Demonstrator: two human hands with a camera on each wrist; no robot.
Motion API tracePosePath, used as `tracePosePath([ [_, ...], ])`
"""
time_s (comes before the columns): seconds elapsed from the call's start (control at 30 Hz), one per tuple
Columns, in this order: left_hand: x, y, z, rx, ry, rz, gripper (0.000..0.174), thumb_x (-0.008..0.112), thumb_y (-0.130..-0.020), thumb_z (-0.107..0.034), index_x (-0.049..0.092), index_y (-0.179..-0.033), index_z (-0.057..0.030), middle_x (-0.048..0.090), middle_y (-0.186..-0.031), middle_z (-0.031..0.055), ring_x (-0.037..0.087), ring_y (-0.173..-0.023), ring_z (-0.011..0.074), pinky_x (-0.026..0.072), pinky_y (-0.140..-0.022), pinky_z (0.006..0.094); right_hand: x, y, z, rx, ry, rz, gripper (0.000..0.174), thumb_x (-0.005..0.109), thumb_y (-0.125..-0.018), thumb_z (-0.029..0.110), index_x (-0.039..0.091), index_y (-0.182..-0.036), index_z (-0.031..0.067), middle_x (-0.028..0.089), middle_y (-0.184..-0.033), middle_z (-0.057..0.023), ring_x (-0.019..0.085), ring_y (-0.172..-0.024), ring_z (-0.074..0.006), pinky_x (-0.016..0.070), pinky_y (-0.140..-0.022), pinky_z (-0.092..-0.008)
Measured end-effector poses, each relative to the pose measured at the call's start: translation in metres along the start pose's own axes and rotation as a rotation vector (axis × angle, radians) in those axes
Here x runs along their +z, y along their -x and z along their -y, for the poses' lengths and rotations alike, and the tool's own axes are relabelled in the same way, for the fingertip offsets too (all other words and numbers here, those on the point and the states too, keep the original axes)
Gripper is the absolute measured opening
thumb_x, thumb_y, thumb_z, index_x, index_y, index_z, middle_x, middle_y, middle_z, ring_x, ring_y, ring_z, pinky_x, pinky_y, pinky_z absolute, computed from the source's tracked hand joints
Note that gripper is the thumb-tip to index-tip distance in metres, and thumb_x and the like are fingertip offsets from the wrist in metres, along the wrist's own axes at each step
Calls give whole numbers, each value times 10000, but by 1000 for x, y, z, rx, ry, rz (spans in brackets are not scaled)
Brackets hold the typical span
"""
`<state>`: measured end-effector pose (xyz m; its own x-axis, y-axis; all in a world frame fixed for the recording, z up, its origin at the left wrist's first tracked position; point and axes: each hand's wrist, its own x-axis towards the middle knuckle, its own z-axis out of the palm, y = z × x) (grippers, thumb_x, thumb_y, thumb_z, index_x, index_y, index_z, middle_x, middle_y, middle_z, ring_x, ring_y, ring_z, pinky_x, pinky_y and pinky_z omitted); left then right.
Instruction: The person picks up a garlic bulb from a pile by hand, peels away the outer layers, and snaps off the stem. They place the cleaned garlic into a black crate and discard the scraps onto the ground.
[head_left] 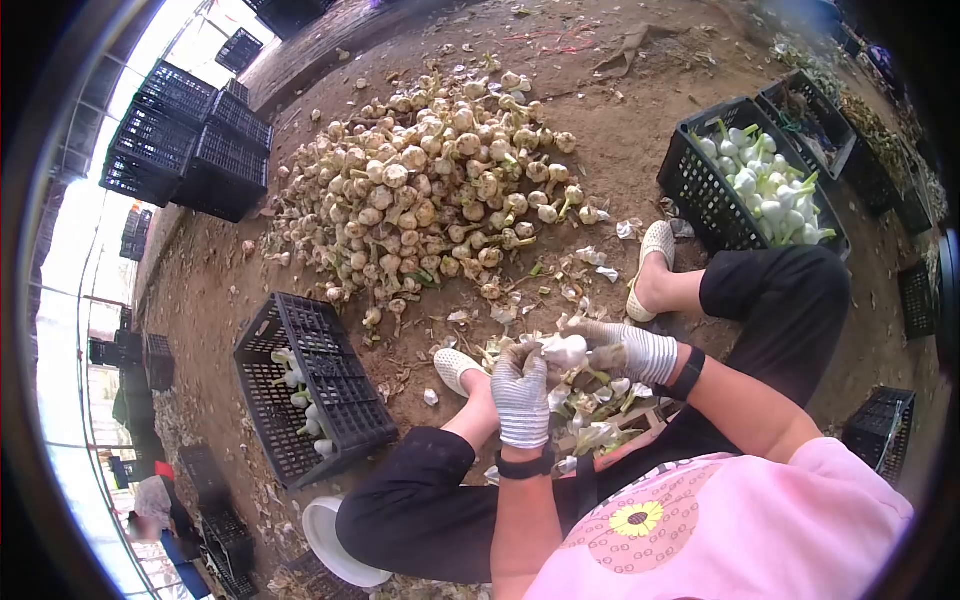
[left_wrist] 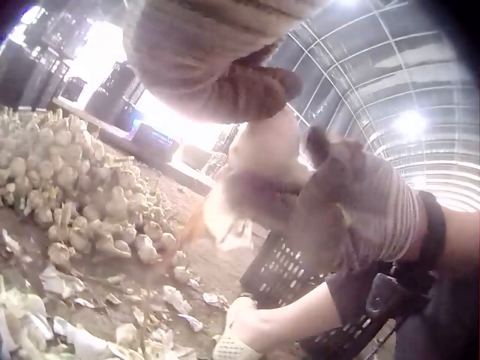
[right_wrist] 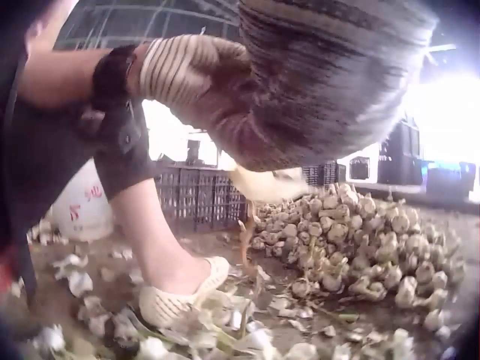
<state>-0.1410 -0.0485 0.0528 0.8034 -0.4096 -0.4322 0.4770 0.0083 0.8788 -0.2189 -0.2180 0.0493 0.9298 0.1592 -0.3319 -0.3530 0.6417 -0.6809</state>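
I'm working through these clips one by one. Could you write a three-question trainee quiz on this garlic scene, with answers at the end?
1. Multiple choice: what colour is the round garlic bulb held between the striped-gloved left grip and right grip?
A. Green
B. White
C. Purple

2. Fill in the blank: the large heap of tan garlic bulbs lies directly on the brown ____.

3. True or false: in the head view, the nearest black perforated plastic crate to the right of the heap contains white bulbs.

Key: 1. B; 2. ground; 3. true.
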Motion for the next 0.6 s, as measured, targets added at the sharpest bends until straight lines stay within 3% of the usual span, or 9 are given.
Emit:
tracePosePath([
  [0.07,12,6,-11,-45,212,-20,157,550,-830,-45,519,-980,-9,569,-818,64,544,-592,135,479,-539,224,-1,0,1,148,237,-35,516,687,-781,249,480,-1201,32,611,-947,-42,589,-776,-106,490,-640,-226],
  [0.1,11,5,-13,-46,210,-20,157,550,-830,-45,519,-980,-9,569,-818,64,544,-592,135,479,-539,224,-1,2,-1,86,211,-60,412,671,-796,198,531,-1153,49,610,-928,-15,573,-717,-91,473,-596,-218],
  [0.17,2,-1,-24,-301,1074,178,149,563,-815,-50,523,-953,-11,559,-780,48,529,-581,129,465,-514,216,-4,4,-1,56,139,-58,402,669,-798,195,534,-1146,44,608,-917,-12,570,-717,-89,467,-593,-215],
  [0.2,-8,-3,-26,-171,1105,217,114,573,-806,-60,531,-902,-16,575,-799,59,554,-633,137,475,-537,227,-6,5,-2,30,65,-57,393,667,-801,192,536,-1139,40,605,-906,-9,568,-716,-87,461,-590,-212],
  [0.33,-15,-3,-42,-32,826,-4,102,592,-809,-66,564,-890,-10,585,-806,65,577,-674,141,485,-549,238,-4,11,5,-20,17,-82,304,605,-847,189,546,-1104,38,602,-908,-6,568,-728,-81,471,-609,-223],
  [0.4,-12,-10,-4,158,-30,-57,124,594,-819,-65,572,-927,-9,593,-805,63,586,-677,138,493,-565,247,-17,7,4,4,26,-68,314,582,-862,245,541,-1092,36,599,-907,-10,572,-743,-88,475,-617,-230],
  [0.47,-13,-18,36,64,-172,123,113,597,-832,-79,562,-906,-1,597,-797,61,588,-679,140,481,-607,242,-44,0,-2,-65,-154,-147,375,610,-835,298,536,-1076,20,599,-922,-38,586,-741,-121,484,-625,-244],
  [0.53,3,-14,31,10,-563,228,109,607,-815,-65,562,-885,4,587,-756,61,586,-660,139,471,-591,248,-61,3,27,-265,-474,-174,511,645,-791,257,465,-1211,29,591,-938,-34,584,-803,-134,493,-640,-271],
  [0.6,-20,-40,74,86,-738,202,135,619,-777,-61,571,-889,-5,589,-815,87,583,-716,185,469,-645,289,-34,35,74,-586,-614,-53,631,656,-764,276,389,-1277,25,585,-956,-54,589,-820,-149,494,-661,-286],
])
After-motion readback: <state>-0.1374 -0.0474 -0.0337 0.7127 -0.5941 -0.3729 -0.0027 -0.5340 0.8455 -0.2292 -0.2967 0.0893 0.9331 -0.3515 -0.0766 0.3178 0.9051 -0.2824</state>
